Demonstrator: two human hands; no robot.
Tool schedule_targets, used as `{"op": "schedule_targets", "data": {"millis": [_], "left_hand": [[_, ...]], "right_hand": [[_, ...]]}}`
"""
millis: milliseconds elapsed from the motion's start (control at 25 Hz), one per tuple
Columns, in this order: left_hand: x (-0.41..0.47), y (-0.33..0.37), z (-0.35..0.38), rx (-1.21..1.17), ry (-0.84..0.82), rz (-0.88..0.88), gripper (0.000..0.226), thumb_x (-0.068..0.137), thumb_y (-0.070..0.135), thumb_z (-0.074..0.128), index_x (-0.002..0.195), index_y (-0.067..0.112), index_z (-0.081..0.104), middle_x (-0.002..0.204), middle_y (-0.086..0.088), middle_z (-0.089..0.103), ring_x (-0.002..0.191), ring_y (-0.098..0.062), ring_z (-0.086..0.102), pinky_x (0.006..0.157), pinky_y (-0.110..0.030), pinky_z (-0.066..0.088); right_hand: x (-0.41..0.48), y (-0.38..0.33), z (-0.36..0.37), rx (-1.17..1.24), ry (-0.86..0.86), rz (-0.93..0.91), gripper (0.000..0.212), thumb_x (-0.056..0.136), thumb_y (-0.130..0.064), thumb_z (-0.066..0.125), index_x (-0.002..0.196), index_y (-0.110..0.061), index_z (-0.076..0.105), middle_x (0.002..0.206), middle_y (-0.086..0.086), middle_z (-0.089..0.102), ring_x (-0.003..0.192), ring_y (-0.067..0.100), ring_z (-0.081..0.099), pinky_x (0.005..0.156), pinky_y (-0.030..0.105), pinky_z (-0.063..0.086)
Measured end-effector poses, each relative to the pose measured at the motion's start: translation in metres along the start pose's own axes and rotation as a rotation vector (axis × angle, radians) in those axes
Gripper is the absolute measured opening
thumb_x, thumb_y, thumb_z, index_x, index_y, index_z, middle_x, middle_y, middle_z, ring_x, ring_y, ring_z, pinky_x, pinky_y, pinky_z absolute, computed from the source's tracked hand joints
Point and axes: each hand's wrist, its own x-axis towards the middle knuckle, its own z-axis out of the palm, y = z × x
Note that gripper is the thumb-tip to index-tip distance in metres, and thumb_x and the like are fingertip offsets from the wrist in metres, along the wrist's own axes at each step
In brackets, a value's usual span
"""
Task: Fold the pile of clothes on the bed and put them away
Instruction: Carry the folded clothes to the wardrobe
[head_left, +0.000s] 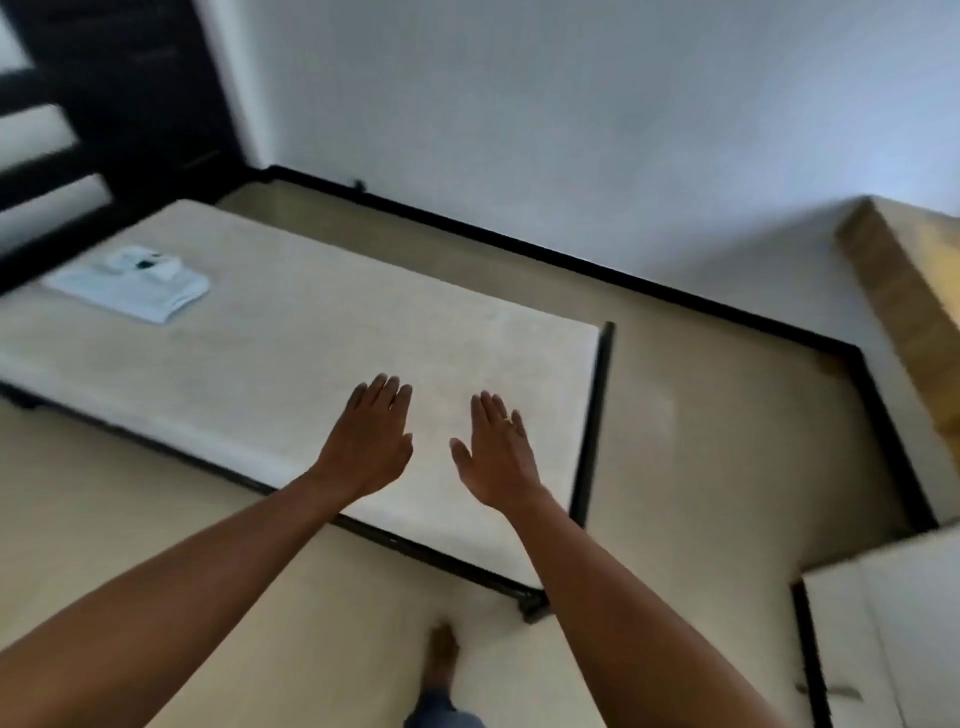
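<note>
Your bed (322, 358) fills the middle, with one folded white shirt (130, 283) on it at ten o'clock. Your left hand (366, 441) and right hand (496, 454) are held flat near six o'clock, fingers straight, gripping nothing. Folding looks done, and putting the shirt away remains. Its dark collar tag is too blurred to read.

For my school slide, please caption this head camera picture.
Left hand and right hand, open, over the mattress; a folded white shirt lies at its far end.
</note>
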Motion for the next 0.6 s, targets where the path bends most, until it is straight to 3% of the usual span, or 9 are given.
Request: {"op": "schedule_targets", "data": {"millis": [320, 440, 600], "left_hand": [[-0.069, -0.259, -0.027, 0.045, -0.07, -0.591, 0.068, 0.084, 0.031, 0.074, 0.141, -0.002, 0.053, 0.142, -0.024, 0.056, 0.137, -0.042, 0.05, 0.113, -0.051, 0.042], [-0.082, -0.353, -0.027, 0.045, -0.054, -0.693, 0.062, 0.082, 0.03, 0.074, 0.134, 0.001, 0.056, 0.132, -0.02, 0.061, 0.131, -0.04, 0.054, 0.108, -0.049, 0.047], [-0.075, -0.494, -0.009, 0.04, -0.111, -0.693, 0.056, 0.085, 0.036, 0.065, 0.13, 0.004, 0.055, 0.123, -0.013, 0.061, 0.123, -0.034, 0.055, 0.102, -0.045, 0.047]], "right_hand": [[0.213, -0.237, 0.071, -0.031, -0.245, -0.457, 0.074, 0.108, -0.046, 0.039, 0.164, -0.003, 0.016, 0.172, 0.014, 0.014, 0.161, 0.026, 0.009, 0.13, 0.046, 0.005], [0.274, -0.33, 0.103, -0.051, -0.307, -0.571, 0.074, 0.108, -0.046, 0.04, 0.164, -0.004, 0.015, 0.173, 0.013, 0.014, 0.161, 0.025, 0.008, 0.13, 0.046, 0.005], [0.365, -0.43, 0.162, -0.09, -0.324, -0.558, 0.075, 0.108, -0.048, 0.039, 0.164, -0.005, 0.014, 0.173, 0.012, 0.012, 0.161, 0.025, 0.007, 0.13, 0.048, 0.005]]}}
